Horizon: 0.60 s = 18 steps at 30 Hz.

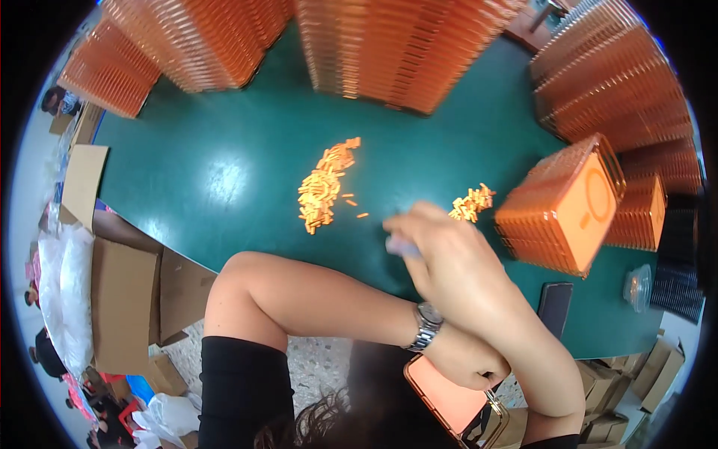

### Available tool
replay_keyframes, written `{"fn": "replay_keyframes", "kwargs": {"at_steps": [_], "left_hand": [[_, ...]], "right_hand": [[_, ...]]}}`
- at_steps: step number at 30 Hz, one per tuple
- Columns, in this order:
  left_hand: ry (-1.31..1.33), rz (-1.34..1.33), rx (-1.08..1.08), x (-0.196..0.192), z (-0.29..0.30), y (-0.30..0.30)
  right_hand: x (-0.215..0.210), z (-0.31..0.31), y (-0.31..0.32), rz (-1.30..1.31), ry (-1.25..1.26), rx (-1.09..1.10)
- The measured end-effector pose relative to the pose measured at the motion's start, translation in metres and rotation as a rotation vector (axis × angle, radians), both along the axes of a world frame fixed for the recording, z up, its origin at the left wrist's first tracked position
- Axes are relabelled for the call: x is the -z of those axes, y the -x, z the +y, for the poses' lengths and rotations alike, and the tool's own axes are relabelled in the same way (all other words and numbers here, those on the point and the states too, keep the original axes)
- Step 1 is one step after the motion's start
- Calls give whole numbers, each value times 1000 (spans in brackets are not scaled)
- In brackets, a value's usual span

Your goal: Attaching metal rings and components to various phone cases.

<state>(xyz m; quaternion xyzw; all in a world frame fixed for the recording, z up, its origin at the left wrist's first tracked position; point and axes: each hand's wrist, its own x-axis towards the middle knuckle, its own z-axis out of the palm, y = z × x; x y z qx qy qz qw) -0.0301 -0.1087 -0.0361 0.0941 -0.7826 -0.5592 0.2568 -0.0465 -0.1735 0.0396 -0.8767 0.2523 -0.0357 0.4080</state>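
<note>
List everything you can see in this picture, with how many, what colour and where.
Table: one, dark green, fills the middle.
Stacks of flat trays: several, orange, along the far and right edges.
Near tray stack: one, orange, tilted, right of the hands.
Small pieces, big pile: many, orange, mid-table.
Small pieces, little pile: a handful, orange, beside the tilted stack.
Dark flat phone-like slab: one, black, near table edge, right.
Clear bag: one, far right.
Cardboard boxes: several, brown, on the floor left.
Orange-backed phone: one, bottom, below the wrists.
Wristwatch: one, silver.
Left hand: fist, crossed under.
Right hand: blurred, holding something pale.
</note>
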Motion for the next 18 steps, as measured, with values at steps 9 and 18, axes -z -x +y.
{"fn": "replay_keyframes", "kwargs": {"at_steps": [9,18], "left_hand": [[0,163,-176,25,13,13],[-89,94,-92,20,13,15]], "right_hand": [[38,-1,-47,-64,387,-98],[7,-1,-8,-181,235,-75]]}}
